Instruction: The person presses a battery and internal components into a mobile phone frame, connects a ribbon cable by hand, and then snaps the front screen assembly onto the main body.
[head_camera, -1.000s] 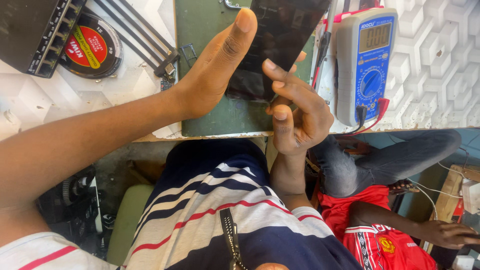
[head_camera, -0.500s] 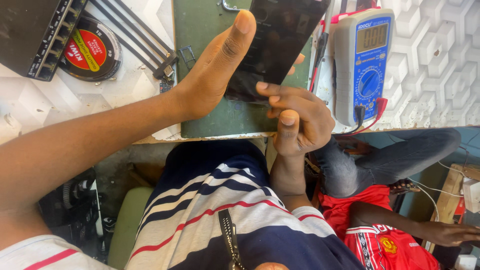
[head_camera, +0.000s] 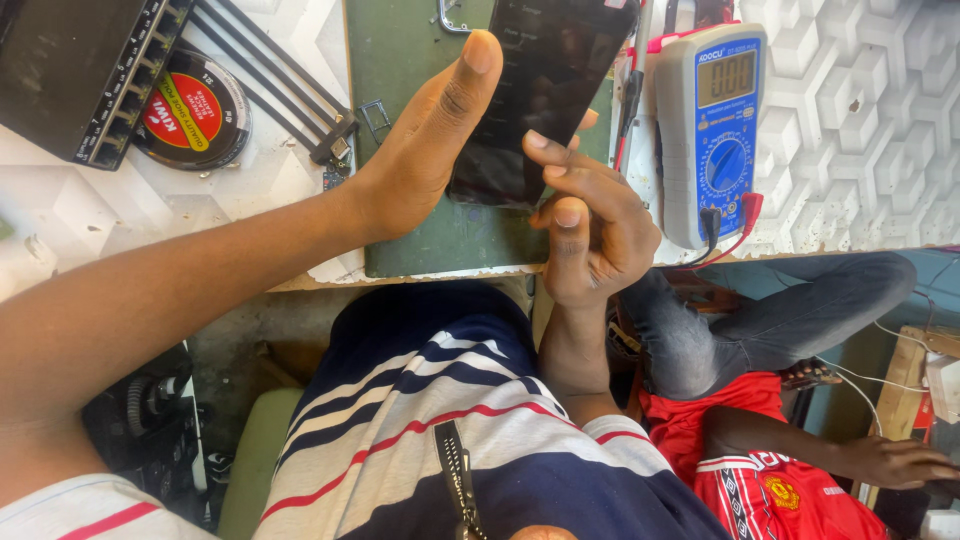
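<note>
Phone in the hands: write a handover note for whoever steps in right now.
Left hand: holds the dark phone by its edge, thumb up, above the green mat.
Right hand: forefinger tip on the phone's lower screen, other fingers curled.
Screen shows faint lines; too dim to tell more.
Blue multimeter lies to the right with leads plugged in, untouched.
Done or left: cannot be told.

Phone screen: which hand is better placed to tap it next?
Right, probably. The left hand cradles the dark phone from behind, thumb along its edge, so it is occupied. The right hand has fingertips curled onto the lower glass, free to tap.
</note>
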